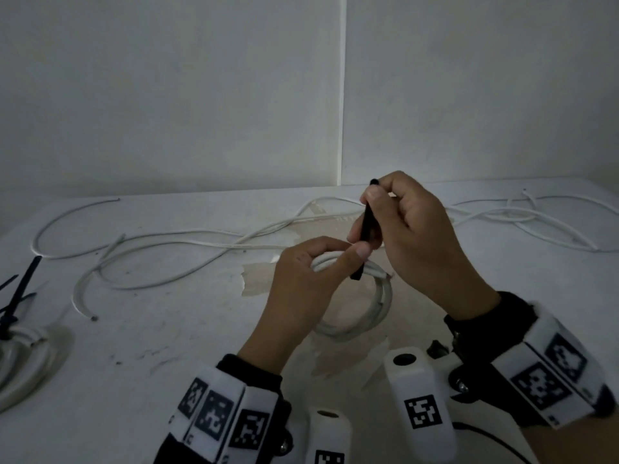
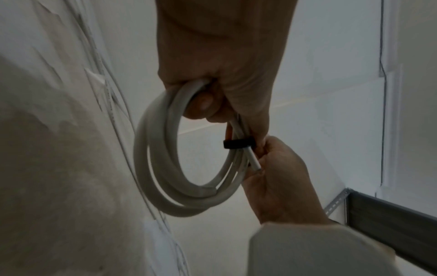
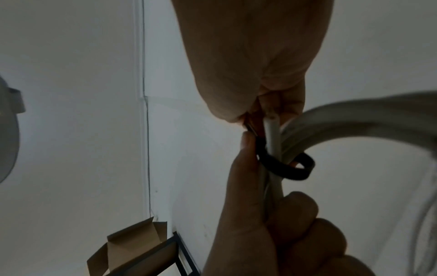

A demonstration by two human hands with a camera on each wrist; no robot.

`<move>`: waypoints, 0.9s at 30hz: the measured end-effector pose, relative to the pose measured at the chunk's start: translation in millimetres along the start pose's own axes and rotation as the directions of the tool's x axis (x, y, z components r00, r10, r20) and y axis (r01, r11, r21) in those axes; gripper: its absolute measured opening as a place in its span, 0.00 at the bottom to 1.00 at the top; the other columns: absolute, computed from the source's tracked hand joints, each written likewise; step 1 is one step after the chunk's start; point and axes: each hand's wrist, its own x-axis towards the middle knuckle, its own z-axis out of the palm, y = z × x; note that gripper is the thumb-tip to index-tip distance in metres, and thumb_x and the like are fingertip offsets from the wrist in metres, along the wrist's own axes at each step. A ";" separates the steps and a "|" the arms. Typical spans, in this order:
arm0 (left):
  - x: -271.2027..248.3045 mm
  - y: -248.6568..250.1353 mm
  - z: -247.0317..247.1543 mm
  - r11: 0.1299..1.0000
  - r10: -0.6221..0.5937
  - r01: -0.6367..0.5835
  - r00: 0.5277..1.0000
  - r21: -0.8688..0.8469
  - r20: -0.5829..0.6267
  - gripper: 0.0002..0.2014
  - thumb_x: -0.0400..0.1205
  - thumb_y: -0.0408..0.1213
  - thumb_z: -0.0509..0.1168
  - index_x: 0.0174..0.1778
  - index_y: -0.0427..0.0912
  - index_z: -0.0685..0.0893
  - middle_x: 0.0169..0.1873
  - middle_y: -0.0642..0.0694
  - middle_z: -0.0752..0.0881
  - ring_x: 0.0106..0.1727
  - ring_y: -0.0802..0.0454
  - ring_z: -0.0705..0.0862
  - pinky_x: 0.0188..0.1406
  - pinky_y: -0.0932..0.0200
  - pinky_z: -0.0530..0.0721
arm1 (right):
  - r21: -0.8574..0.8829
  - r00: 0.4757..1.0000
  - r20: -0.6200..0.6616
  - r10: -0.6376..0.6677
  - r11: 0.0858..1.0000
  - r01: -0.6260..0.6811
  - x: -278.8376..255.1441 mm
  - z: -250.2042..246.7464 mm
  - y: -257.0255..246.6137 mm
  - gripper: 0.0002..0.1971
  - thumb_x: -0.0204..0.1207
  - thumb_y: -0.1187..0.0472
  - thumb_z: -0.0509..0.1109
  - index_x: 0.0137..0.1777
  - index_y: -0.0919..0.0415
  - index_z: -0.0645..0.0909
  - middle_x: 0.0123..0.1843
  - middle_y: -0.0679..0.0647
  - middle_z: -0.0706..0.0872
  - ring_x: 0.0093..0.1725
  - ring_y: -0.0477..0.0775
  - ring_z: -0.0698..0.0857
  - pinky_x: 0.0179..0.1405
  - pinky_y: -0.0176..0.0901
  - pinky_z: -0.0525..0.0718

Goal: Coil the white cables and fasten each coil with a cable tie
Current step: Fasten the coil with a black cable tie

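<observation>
My left hand (image 1: 335,257) grips a coil of white cable (image 1: 371,316) just above the table, fingers curled round its top strands. A black cable tie (image 1: 357,270) loops round those strands. My right hand (image 1: 380,212) pinches the tie's upper part, which stands nearly upright. In the left wrist view the tie (image 2: 237,144) crosses the coil (image 2: 153,168) below my left hand (image 2: 212,100). In the right wrist view the tie (image 3: 283,169) forms a loose loop round the strands (image 3: 274,142). A cut cable end sticks out beside it.
Several loose white cables (image 1: 201,241) trail across the white table (image 1: 167,346) behind my hands and to the right (image 1: 542,222). At the far left lie a tied coil (image 1: 23,346) and spare black ties (image 1: 25,283). A cardboard box (image 3: 132,242) stands off the table.
</observation>
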 end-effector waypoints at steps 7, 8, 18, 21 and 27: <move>1.2 -4.2 -2.5 0.999 -0.016 0.018 0.999 0.046 -0.041 0.07 0.75 0.39 0.70 0.31 0.49 0.85 0.22 0.64 0.84 0.21 0.69 0.77 0.22 0.78 0.69 | 0.189 0.966 0.179 0.185 0.957 -0.218 4.6 -5.0 -1.2 0.03 0.77 0.59 0.67 0.42 0.55 0.77 0.27 0.47 0.86 0.30 0.43 0.84 0.34 0.32 0.83; 1.5 -3.1 -2.1 0.999 -0.020 0.022 0.998 0.042 -0.059 0.07 0.75 0.40 0.69 0.30 0.50 0.85 0.23 0.64 0.85 0.20 0.69 0.77 0.22 0.78 0.69 | 0.176 0.966 0.198 0.168 0.963 -0.203 4.5 -5.2 -0.6 0.02 0.74 0.60 0.70 0.42 0.53 0.79 0.29 0.45 0.85 0.32 0.42 0.84 0.37 0.32 0.84; 0.8 6.9 0.7 1.000 0.014 -0.014 0.998 -0.010 -0.069 0.09 0.74 0.43 0.68 0.29 0.45 0.85 0.17 0.62 0.80 0.20 0.69 0.76 0.22 0.78 0.69 | 0.098 0.991 0.132 0.028 0.994 -0.041 2.9 -8.5 -7.1 0.10 0.76 0.66 0.68 0.37 0.51 0.77 0.29 0.52 0.83 0.27 0.42 0.82 0.32 0.33 0.82; -0.2 4.5 2.9 1.000 0.021 -0.022 0.997 -0.009 -0.067 0.08 0.73 0.42 0.69 0.29 0.47 0.84 0.20 0.62 0.82 0.21 0.68 0.77 0.23 0.78 0.69 | 0.039 0.995 0.099 0.029 0.999 -0.033 3.5 -9.5 -8.0 0.11 0.77 0.64 0.67 0.37 0.48 0.74 0.26 0.51 0.83 0.25 0.44 0.81 0.32 0.40 0.84; -3.0 1.6 8.3 0.997 0.075 -0.073 0.991 0.019 -0.109 0.11 0.64 0.55 0.65 0.27 0.53 0.83 0.21 0.62 0.82 0.22 0.65 0.77 0.22 0.73 0.72 | 0.168 0.990 0.024 0.138 0.976 -0.140 4.6 -8.7 -5.6 0.09 0.79 0.65 0.64 0.37 0.54 0.75 0.18 0.46 0.81 0.19 0.42 0.78 0.24 0.33 0.81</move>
